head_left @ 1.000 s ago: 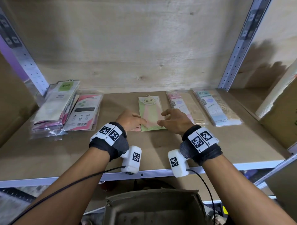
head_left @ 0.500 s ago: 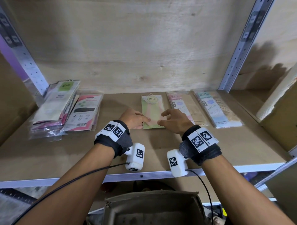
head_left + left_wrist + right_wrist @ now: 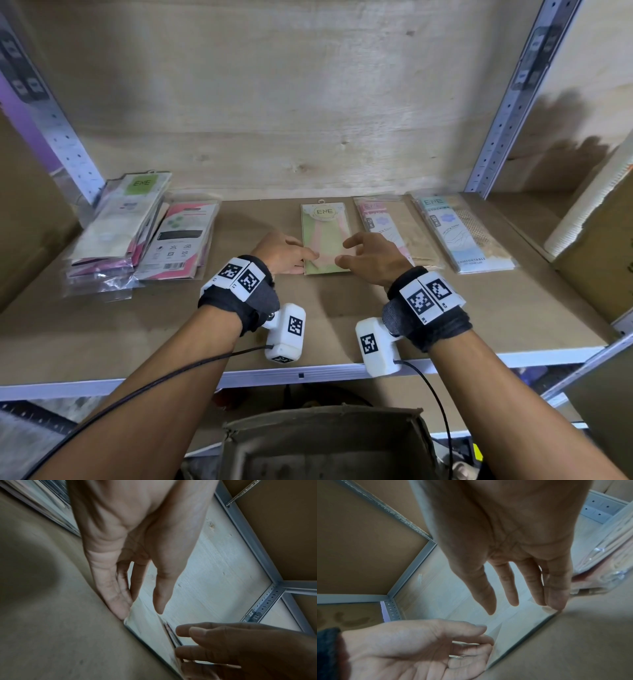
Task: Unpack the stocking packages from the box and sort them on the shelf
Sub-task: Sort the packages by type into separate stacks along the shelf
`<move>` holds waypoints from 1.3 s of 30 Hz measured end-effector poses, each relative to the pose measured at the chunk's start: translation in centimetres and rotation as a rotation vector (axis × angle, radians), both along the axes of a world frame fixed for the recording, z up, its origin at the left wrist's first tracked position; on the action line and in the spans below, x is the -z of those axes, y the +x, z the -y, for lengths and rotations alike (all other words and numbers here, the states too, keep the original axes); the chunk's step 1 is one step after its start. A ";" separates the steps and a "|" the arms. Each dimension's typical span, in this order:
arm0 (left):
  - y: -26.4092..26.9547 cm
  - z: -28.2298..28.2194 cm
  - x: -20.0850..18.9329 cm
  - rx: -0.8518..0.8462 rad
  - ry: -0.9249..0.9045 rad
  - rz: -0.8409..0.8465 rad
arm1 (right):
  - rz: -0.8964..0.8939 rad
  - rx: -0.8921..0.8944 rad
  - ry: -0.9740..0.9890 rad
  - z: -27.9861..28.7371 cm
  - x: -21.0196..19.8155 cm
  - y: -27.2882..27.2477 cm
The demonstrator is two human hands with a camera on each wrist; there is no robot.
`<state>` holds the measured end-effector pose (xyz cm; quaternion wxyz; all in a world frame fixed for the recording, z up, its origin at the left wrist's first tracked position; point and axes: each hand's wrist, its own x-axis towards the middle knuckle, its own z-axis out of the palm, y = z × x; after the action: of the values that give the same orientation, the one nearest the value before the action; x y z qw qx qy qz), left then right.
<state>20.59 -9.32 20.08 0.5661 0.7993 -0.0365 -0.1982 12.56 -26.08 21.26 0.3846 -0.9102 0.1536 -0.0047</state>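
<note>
A green and pink stocking package [image 3: 325, 233] lies flat in the middle of the shelf board [image 3: 342, 318]. My left hand [image 3: 305, 262] rests at its near left corner, straight fingertips [image 3: 122, 609] against the package edge [image 3: 149, 628]. At the near right corner is my right hand [image 3: 346, 254], fingers spread and straight, with the little fingertip [image 3: 556, 605] touching the package [image 3: 522, 626]. Neither hand grips it. The open cardboard box [image 3: 325, 445] stands below the shelf, its inside hidden.
Right of the green package lie a pink package [image 3: 387, 233] and a blue one [image 3: 459, 236]. Two stacks of packages [image 3: 113, 236] [image 3: 178, 240] sit at the left. Metal uprights [image 3: 507, 102] [image 3: 54, 120] flank the bay. A white ribbed roll [image 3: 589, 209] leans at the right.
Both hands slid the green package a little farther back on the shelf, in line with the pink and blue ones. Over the last half second it has hardly moved.
</note>
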 end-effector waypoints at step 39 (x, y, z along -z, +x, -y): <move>-0.1 -22.5 -3.3 -0.462 -0.042 0.240 | -0.196 -0.292 0.268 -19.4 0.0 10.0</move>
<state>20.51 13.20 23.43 0.6045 0.7923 0.0760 0.0334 22.60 -6.66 21.25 0.4821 -0.8596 0.0561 0.1598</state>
